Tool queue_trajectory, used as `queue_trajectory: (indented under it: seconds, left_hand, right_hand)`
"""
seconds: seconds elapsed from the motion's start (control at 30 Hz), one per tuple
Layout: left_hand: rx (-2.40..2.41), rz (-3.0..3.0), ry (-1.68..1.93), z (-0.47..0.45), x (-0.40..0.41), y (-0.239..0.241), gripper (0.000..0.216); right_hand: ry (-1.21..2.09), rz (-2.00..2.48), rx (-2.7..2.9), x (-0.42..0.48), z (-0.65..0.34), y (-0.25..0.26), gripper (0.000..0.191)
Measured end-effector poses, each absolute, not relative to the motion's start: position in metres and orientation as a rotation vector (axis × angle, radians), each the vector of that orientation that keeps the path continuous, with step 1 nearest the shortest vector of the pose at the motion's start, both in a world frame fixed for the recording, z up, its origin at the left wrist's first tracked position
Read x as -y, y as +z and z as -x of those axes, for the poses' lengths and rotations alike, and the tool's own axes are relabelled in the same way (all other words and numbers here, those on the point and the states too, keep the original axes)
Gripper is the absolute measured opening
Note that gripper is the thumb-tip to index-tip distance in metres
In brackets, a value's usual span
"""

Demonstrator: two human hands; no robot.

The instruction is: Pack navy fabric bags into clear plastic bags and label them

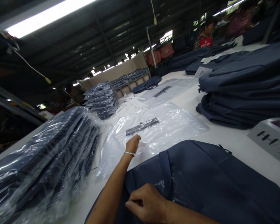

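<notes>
A navy blue bag (200,168) with a wide strap lies flat right in front of me. Over it is my right hand (149,202), its fingers curled in and the thumb pressed to them; whatever they may hold is hidden. My left hand (133,144), with a silver bracelet at the wrist, reaches past the bag's far edge. Its fingers are pinched together on a clear plastic bag (172,121) with a dark printed strip, which lies spread on the white table (238,140). Folds run through the plastic near those fingertips.
Plastic-wrapped navy bags (44,155) are stacked at left, with another wrapped stack (100,99) behind. Unwrapped navy bags (245,84) pile up at right, above a grey-white box (270,140) with black marks. A person in a red apron (205,42) is at the back.
</notes>
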State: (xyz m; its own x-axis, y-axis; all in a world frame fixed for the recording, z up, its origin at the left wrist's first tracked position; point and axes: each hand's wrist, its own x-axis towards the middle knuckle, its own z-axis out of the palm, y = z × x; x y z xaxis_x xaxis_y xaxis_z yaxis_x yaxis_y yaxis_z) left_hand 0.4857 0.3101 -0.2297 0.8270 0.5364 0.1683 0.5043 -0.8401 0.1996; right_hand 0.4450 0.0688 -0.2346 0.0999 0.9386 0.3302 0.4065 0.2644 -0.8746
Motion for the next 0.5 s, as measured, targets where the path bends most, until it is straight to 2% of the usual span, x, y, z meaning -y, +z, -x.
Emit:
queue_trajectory:
  seconds: [0.17,0.33,0.5]
  left_hand:
    - [-0.763,-2.962,0.530,-0.484,-0.302,-0.212,0.032]
    - [-0.543,-3.060,0.479,-0.468,-0.283,-0.193,0.035]
    - [-0.421,-3.115,0.456,-0.450,-0.258,-0.180,0.033]
  right_hand:
    - [0.504,1.191,1.336,-0.069,-0.457,-0.224,0.026]
    - [0.213,1.187,1.168,-0.074,-0.487,-0.214,0.020]
    - [-0.349,1.571,1.225,-0.081,-0.533,-0.212,0.058]
